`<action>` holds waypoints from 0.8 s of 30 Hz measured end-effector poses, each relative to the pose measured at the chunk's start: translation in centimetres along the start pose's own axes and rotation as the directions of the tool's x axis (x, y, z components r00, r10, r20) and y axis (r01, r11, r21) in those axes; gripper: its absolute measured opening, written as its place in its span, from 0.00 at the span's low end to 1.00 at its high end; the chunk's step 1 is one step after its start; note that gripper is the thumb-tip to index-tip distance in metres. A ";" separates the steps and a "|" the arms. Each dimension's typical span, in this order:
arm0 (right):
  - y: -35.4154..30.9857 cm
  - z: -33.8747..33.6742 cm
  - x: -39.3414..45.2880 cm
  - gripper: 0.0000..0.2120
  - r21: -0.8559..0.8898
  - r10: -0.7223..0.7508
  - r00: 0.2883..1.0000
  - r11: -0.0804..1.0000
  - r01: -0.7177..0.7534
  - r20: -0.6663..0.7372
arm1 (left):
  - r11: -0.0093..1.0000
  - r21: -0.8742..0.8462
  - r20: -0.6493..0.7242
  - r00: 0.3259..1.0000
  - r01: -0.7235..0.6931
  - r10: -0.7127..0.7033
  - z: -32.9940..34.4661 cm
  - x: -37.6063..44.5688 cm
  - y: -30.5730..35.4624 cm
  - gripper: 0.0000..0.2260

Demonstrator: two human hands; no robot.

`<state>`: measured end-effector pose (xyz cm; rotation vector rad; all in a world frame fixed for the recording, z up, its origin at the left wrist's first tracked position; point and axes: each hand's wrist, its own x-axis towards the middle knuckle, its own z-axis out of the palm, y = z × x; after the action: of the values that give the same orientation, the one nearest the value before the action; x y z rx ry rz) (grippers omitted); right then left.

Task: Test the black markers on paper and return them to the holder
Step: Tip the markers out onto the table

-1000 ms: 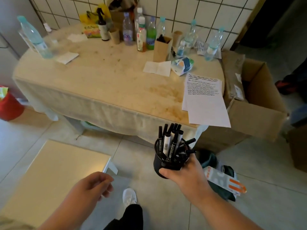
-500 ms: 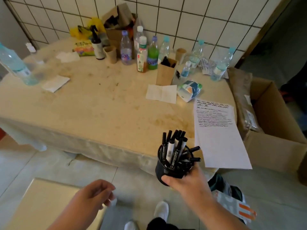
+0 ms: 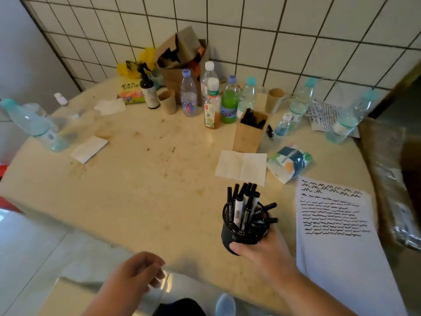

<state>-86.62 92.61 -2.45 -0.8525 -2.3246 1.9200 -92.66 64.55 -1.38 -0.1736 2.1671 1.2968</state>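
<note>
Far left on the table (image 3: 136, 190), I see a clear water bottle (image 3: 32, 124) lying tilted, with a folded white napkin (image 3: 89, 148) just beside it. Low down, my left hand (image 3: 136, 273) hangs off the near table edge, fingers loosely curled with nothing in them. Along the tiled wall there's a dark spray bottle (image 3: 148, 92), a brown paper cup (image 3: 168, 101), then a cluster of drink bottles including a green one (image 3: 229, 103). In front of those stands a small cardboard box (image 3: 249, 133) with dark things inside, possibly more pens, though the view is too soft to tell. A creased white sheet (image 3: 242, 167) lies near it, a tissue pack (image 3: 289, 163) to its right. Now the key item: my right hand (image 3: 262, 249) grips the black holder (image 3: 241, 229) from below, thumb across its front, held over the table's near side. The black markers (image 3: 245, 201) stand bunched in it, a couple leaning out to the right. Just right of that, the test paper (image 3: 337, 247) lies flat, its upper half covered in rows of black squiggles.
</note>
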 end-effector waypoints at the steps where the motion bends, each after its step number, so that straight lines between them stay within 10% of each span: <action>1: -0.2 0.1 0.9 0.22 -0.017 -0.008 1.000 1.000 0.008 0.017 | 1.000 -0.003 -0.006 1.000 0.004 -0.004 -0.2 0.4 0.5 0.07; 24: -5.7 14.5 14.7 0.36 -0.058 0.096 0.994 0.993 -0.099 -0.049 | 0.982 0.176 0.295 0.955 -0.068 0.013 -14.0 21.7 5.1 0.08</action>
<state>-106.35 84.86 -5.68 -1.0229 -2.3685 1.8519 -118.30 59.49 -4.72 0.1318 2.0268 1.0603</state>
